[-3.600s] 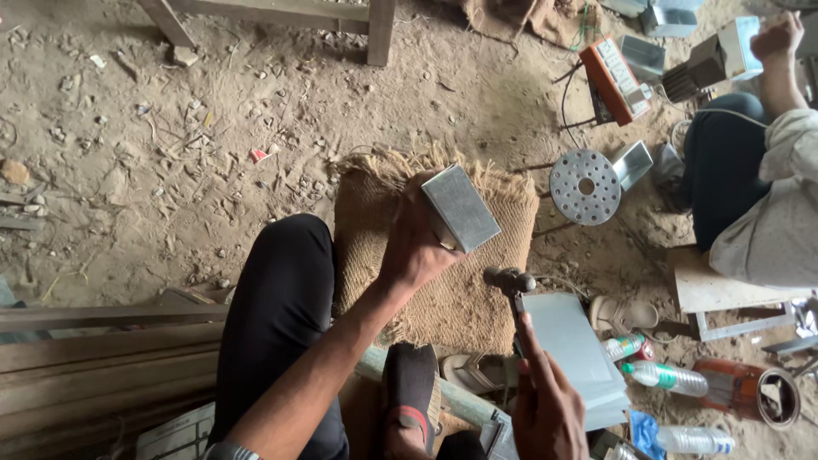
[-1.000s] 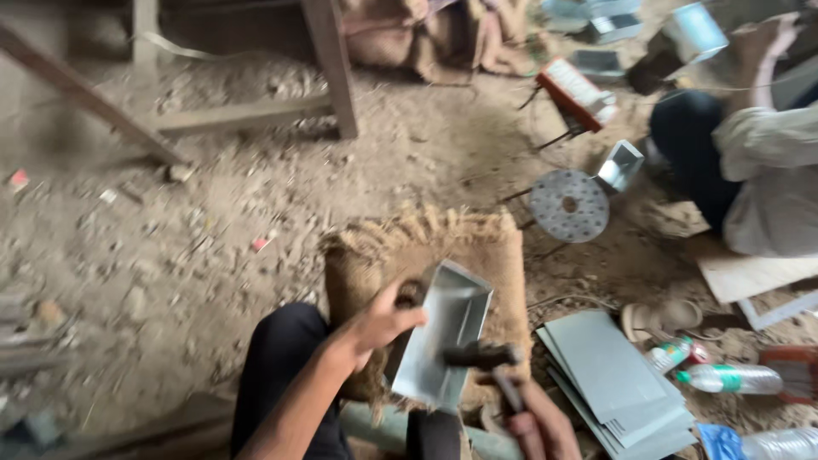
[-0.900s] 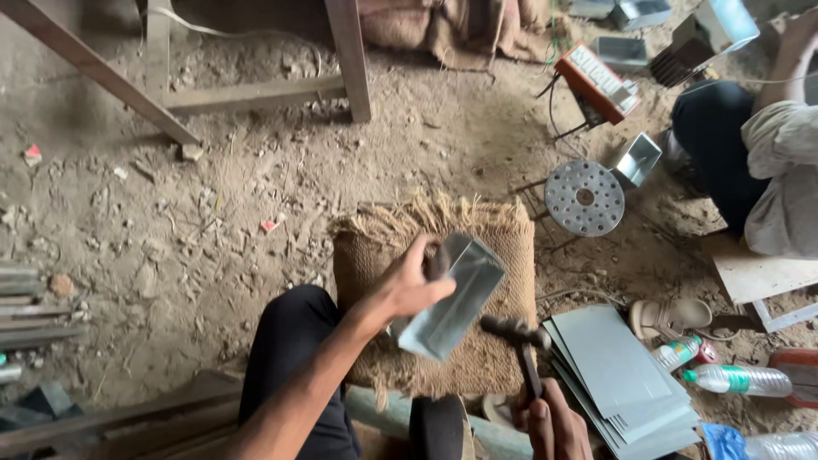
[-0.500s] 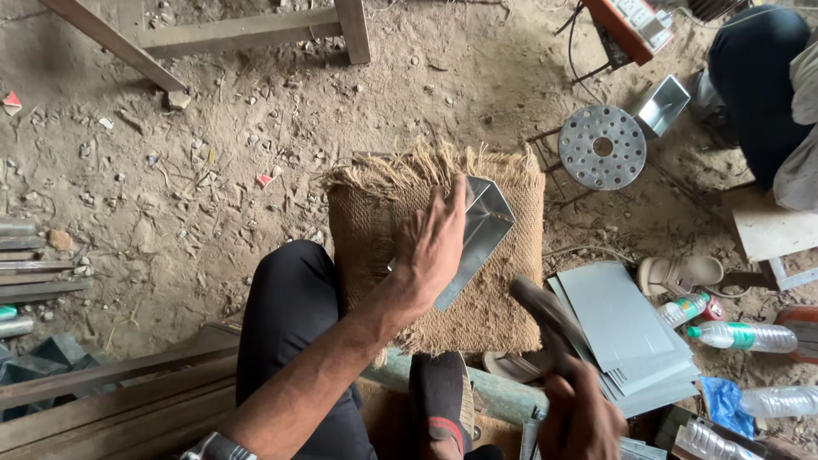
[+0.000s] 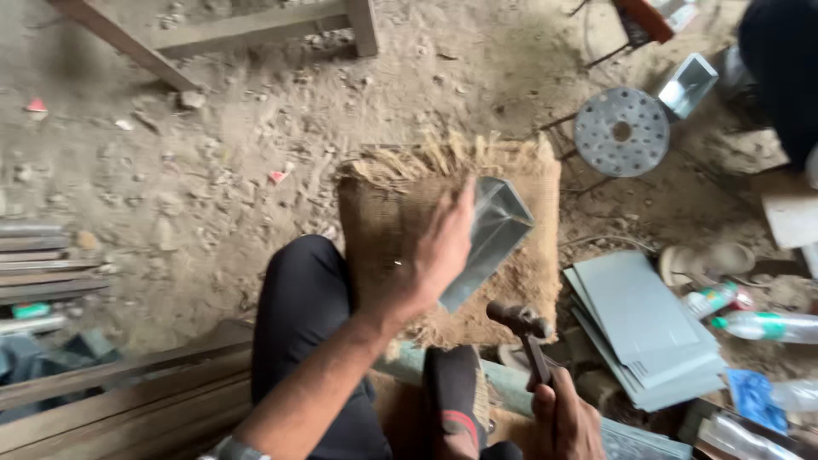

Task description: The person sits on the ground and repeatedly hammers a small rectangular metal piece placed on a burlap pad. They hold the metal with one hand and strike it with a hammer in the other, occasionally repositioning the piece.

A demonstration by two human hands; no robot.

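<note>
My left hand (image 5: 434, 251) grips a folded sheet-metal box piece (image 5: 490, 234), holding it tilted over a burlap mat (image 5: 375, 213) on the dirt floor. My right hand (image 5: 562, 417), low at the bottom edge, is closed around the handle of a hammer (image 5: 524, 328). The hammer's head hangs just below and right of the metal piece, apart from it. My knee in dark trousers (image 5: 298, 298) lies left of the mat, and my foot in a dark sock (image 5: 452, 392) rests at its near edge.
A stack of flat grey metal sheets (image 5: 643, 328) lies to the right beside plastic bottles (image 5: 758, 324). A perforated round metal disc (image 5: 622, 132) and a small metal box (image 5: 686, 85) lie beyond. Another person's dark-trousered leg (image 5: 784, 60) is at top right. Wooden planks (image 5: 111, 400) lie left.
The view has shifted closer over the mat. My left hand has kept turning the metal piece, and my right hand has drawn the hammer down toward the bottom edge.
</note>
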